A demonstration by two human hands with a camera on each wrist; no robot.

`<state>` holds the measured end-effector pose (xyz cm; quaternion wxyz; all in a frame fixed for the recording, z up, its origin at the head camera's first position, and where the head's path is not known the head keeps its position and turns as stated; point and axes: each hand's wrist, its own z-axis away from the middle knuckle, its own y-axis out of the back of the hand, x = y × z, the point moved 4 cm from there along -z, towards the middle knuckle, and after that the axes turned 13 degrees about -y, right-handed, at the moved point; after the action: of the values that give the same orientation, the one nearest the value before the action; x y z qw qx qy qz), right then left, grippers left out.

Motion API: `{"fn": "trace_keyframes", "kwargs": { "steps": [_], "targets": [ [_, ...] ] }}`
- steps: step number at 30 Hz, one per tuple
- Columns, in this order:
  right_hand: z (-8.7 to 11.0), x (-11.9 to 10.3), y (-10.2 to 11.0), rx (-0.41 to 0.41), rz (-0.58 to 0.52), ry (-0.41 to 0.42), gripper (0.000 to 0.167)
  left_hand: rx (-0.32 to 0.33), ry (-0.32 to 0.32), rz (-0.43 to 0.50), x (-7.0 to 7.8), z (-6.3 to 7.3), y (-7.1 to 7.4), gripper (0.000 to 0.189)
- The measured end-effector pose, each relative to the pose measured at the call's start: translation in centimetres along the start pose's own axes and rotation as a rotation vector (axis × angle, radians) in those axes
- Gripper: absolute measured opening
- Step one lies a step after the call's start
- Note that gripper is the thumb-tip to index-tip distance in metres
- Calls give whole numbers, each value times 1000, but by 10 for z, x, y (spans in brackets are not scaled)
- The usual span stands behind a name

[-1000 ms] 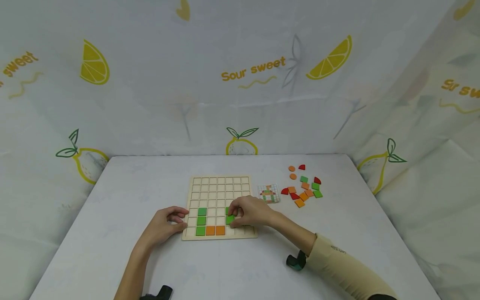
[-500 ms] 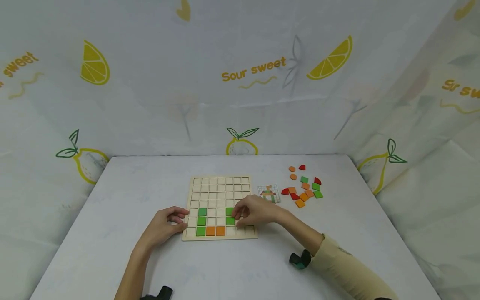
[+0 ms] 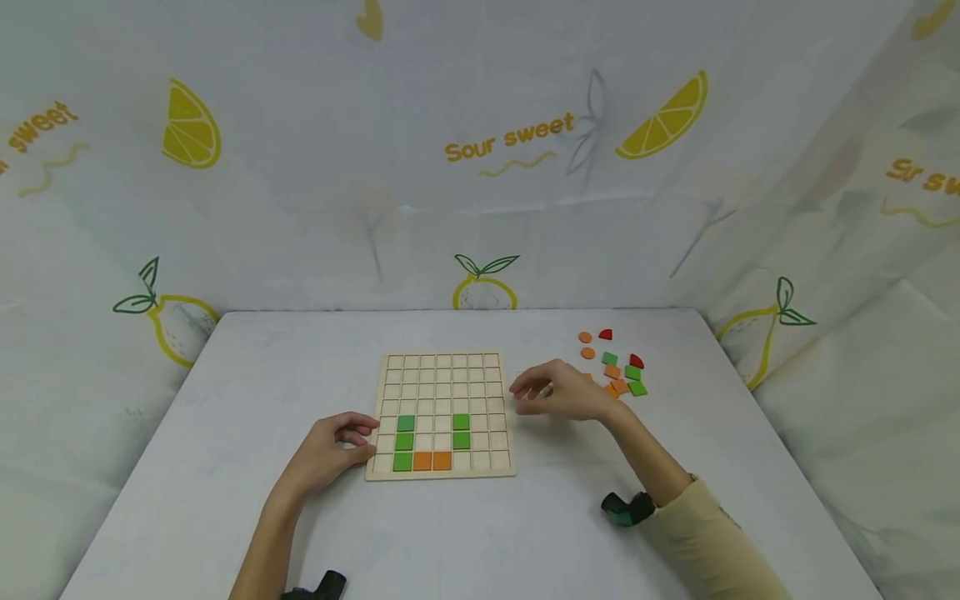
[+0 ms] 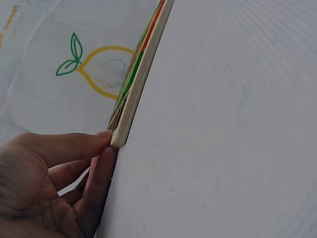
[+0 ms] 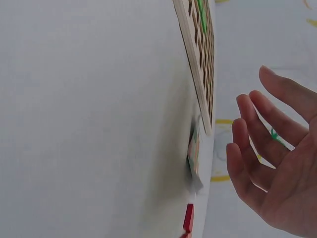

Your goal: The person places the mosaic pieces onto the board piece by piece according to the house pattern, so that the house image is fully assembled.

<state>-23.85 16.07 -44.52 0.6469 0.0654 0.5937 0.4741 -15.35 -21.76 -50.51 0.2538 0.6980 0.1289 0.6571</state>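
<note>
A wooden grid board (image 3: 442, 375) lies flat on the table. Green square tiles (image 3: 403, 442) form a column at its lower left, two orange square tiles (image 3: 432, 461) continue the bottom row, and two green tiles (image 3: 461, 432) sit stacked toward the right. My left hand (image 3: 330, 450) rests at the board's left edge, thumb and fingertips touching it; in the left wrist view the thumb meets the corner. My right hand (image 3: 562, 392), holding nothing, hovers right of the board with fingers loosely bent. It covers most of a picture card (image 5: 194, 153), visible in the right wrist view.
Loose pieces lie at the back right: orange discs (image 3: 587, 353), red quarter-circles (image 3: 636, 361), green squares (image 3: 633, 372) and orange squares (image 3: 618, 387). My right hand and wrist hide some of them. A printed cloth (image 3: 337, 217) hangs behind the table.
My right hand has let go of a green tile, which now lies in its cell, and has moved right, away from the board and over the card. The left hand stays put.
</note>
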Motion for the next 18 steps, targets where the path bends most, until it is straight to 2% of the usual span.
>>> {"fn": "trace_keyframes", "kwargs": {
  "steps": [5,13,18],
  "targets": [
    [9,28,32,131,-45,-30,30,1,10,-5,0,0,0,38],
    [23,88,73,311,-114,-219,35,1,7,-8,1,-1,0,37],
    [28,117,87,405,-75,-289,34,0,13,-6,0,0,0,37]
  ]
}}
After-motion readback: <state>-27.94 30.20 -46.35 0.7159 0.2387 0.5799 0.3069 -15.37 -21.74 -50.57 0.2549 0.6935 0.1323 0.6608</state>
